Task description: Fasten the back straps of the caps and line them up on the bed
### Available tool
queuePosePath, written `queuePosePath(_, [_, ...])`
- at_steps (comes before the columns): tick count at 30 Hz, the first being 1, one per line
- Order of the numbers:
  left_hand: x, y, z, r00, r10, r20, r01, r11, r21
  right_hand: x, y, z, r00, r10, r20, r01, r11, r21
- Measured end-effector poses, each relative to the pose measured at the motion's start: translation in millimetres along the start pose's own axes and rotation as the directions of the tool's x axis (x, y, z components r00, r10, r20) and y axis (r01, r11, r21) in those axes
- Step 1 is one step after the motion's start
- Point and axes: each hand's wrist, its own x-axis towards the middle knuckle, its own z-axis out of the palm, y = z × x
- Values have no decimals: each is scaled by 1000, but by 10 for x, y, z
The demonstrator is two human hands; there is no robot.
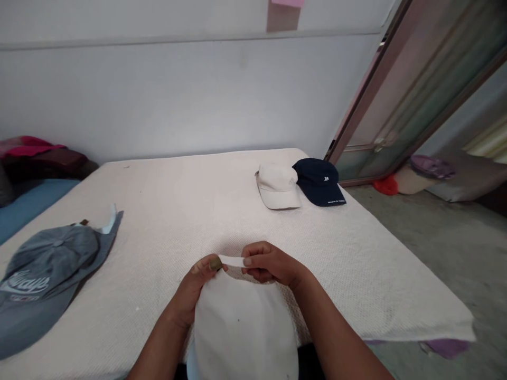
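A white cap [245, 322] lies close to me at the front edge of the table, its back opening turned away from me. Across that opening runs a narrow white strap [232, 260]. My left hand [198, 282] is closed on the strap's left end at the cap's rim, thumb on top. Between thumb and fingers, my right hand [269, 264] pinches the right part of the strap. How the strap joins at the right is hidden behind my fingers. The cap's lower part runs out of view.
A grey cap with white lettering [55, 253] lies at the left. Farther back on the right, a cream cap [277, 184] touches a navy cap [319, 179]. The white-covered table [178, 195] meets a pale wall [178, 100]. Dark red cloth [47, 158] is piled at far left.
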Motion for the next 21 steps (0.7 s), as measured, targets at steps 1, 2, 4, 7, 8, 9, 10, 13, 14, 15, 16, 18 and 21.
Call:
queuePosePath(1, [-1, 2, 3, 1000, 1, 9, -1, 1000, -1, -7, -9, 2, 1000, -12, 12, 12, 1000, -1])
queuePosePath(2, [0, 5, 6, 1000, 3, 15, -3, 1000, 0, -14, -18, 4, 999, -24, 25, 24, 1000, -1])
queuePosePath(4, [5, 13, 10, 1000, 6, 10, -6, 1000, 11, -22, -34, 7, 998, -37, 42, 37, 999, 2])
queuePosePath(7, [15, 17, 11, 1000, -6, 8, 6, 1000, 23, -20, -40, 6, 998, -22, 61, 21, 1000, 8])
queuePosePath(8, [17, 15, 9, 1000, -14, 12, 14, 1000, 19, -16, -36, 4, 998, -12, 68, 12, 1000, 5])
queuePosePath(9, [16, 11, 7, 1000, -20, 16, 20, 1000, 12, -12, -31, 2, 997, -3, 77, 3, 1000, -2])
queuePosePath(10, [14, 8, 5, 1000, -23, 19, 23, 1000, 6, -10, -24, 1, 997, 4, 83, -3, 1000, -13])
queuePosePath(13, [1, 1, 13, 999, -29, 34, 28, 999, 25, -16, -2, 1, 998, -22, 63, 27, 995, -92])
queuePosePath(14, [-3, 1, 19, 998, -34, 50, 32, 999, 41, -21, 6, 3, 998, -38, 52, 44, 992, -122])
queuePosePath(15, [-6, 2, 26, 997, -42, 69, 39, 998, 57, -27, 15, 6, 998, -53, 43, 59, 987, -147])
queuePosePath(16, [-7, 1, 33, 995, -52, 85, 46, 996, 71, -33, 24, 8, 997, -67, 36, 72, 984, -163])
queuePosePath(18, [-6, -2, 41, 993, -65, 102, 55, 994, 91, -36, 47, 11, 996, -90, 21, 93, 982, -165])
queuePosePath(21, [0, -14, 38, 993, -55, 103, 42, 992, 120, -20, 75, 3, 994, -110, -3, 108, 985, -132])
